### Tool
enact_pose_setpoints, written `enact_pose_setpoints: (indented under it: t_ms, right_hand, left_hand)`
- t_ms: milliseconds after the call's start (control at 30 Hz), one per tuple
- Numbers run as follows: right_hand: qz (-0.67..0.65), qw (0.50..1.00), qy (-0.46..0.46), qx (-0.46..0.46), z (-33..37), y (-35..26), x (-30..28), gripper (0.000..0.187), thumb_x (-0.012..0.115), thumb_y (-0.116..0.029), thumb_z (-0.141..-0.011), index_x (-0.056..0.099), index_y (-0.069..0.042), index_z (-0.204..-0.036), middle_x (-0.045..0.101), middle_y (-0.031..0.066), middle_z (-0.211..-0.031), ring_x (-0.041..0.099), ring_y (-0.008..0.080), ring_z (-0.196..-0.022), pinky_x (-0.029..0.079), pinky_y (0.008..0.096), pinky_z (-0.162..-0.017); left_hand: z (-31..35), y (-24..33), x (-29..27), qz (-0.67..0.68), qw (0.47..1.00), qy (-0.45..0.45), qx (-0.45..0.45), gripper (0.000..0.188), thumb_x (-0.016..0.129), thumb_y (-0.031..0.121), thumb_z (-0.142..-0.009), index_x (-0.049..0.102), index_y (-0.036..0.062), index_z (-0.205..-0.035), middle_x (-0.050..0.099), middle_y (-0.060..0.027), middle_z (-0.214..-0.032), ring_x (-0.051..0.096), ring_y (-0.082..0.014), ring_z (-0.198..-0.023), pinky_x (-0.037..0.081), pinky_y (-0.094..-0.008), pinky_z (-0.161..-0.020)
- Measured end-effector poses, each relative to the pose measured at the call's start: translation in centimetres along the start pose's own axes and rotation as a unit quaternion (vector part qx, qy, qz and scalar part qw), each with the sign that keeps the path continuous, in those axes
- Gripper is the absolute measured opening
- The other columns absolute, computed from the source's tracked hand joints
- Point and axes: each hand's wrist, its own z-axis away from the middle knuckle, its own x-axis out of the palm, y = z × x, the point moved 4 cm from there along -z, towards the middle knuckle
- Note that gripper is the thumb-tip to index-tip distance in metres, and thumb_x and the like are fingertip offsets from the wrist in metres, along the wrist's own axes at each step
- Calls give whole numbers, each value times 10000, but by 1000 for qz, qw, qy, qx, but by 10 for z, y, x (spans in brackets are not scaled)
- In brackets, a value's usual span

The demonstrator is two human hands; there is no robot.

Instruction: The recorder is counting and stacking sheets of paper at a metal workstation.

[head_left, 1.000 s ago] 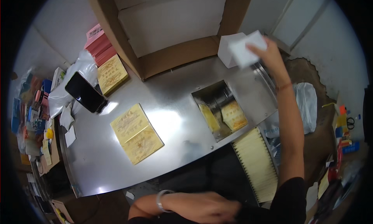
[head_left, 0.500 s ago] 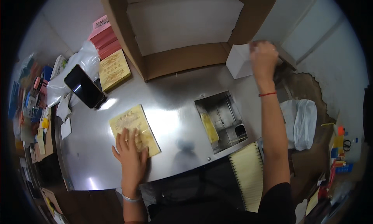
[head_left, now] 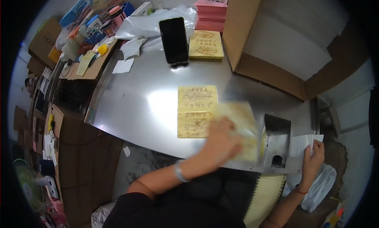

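Note:
My left hand, smeared by motion, is closed on a thin, flat yellow printed packet just left of the square opening in the metal table. The packet is blurred and has a glossy sheen. Beside it, flat on the table, lies a stack of similar yellow printed packets; my fingers partly cover its right edge. To the right of the opening, my right hand pinches the edge of a stack of white paper slips.
The opening has metal walls. A phone stands at the back, beside another yellow stack and pink stacks. A large cardboard box rises at back right. A plastic bag is at lower right.
My view has turned left. My left hand has moved right off the yellow stack with one packet. My right hand has come nearer to me, now at the white slips beside the opening.

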Motion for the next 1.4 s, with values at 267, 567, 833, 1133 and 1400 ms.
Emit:
enact_pose_setpoints:
  t_ms: [267,567,833,1133,1400]
  right_hand:
    - [-41,975,21,-219,84,-64,26,341,553,-8,-825,672,-78,-1137,633,110,-1162,578,358,-1102,400,501,-1014]
    - [-134,931,-172,-292,58,-166,80,368,502,66,-744,664,-32,-1059,650,149,-1061,628,336,-986,384,581,-1028]
    - [63,996,57,-30,10,-26,13,213,570,-92,-893,687,31,-1022,635,172,-1041,586,329,-946,458,419,-828]
    - [-55,996,31,-61,20,-9,-2,247,587,-38,-832,668,35,-1054,628,159,-1030,615,318,-919,483,385,-809]
    - [-109,954,-64,-272,114,-134,36,346,531,-50,-842,652,-59,-1166,644,170,-1115,617,327,-1059,445,491,-964]
  left_hand:
    - [16,20,47,-42,996,-32,67,464,730,250,-750,593,40,-1141,448,-231,-1310,368,-421,-1285,306,-548,-1038]
    - [33,22,39,-57,994,-11,89,204,624,145,-835,578,100,-1028,416,-211,-1369,325,-413,-1340,256,-602,-1069]
    - [10,11,48,-119,978,-170,29,637,762,469,-702,599,129,-1215,331,-244,-1458,225,-486,-1385,234,-739,-1010]
    - [-4,30,44,-201,974,-77,77,516,683,522,-771,630,94,-1054,482,-231,-1348,529,-300,-1059,423,-494,-811]
    - [12,4,44,-94,985,-81,118,555,732,179,-691,591,131,-1225,429,-200,-1372,532,-349,-1049,443,-416,-821]
